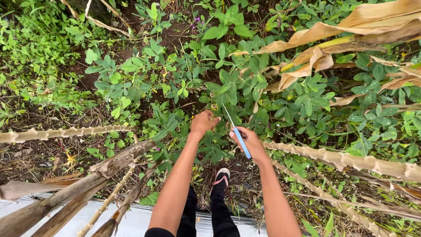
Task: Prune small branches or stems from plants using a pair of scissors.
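- A person stands over a patch of low leafy plants [245,87], both bare arms stretched down and forward toward the greenery; one sandalled foot [221,177] shows just below the hands.
- The right hand [247,141] is closed around the light blue handle of a knife [237,131], its thin blade angled up and away so that the tip reaches into the leaves just above the hand.
- The left hand [204,122], just left of the knife, is curled shut among the plant tops; it appears to pinch a stem or leaf, though what exactly sits inside the fingers cannot be told.
- The two hands lie close together, the left seemingly steadying growth so the blade can meet it from the side.
- Dry, knobbly stalks [346,160] run out to the right of the knife and another [66,131] to its far left, framing the working spot.
- Withered tan maize leaves [351,30] hang well above and right of the knife.
- Below the knife, behind the person's dark trousers, a strip of pale sheeting [131,224] covers the ground.
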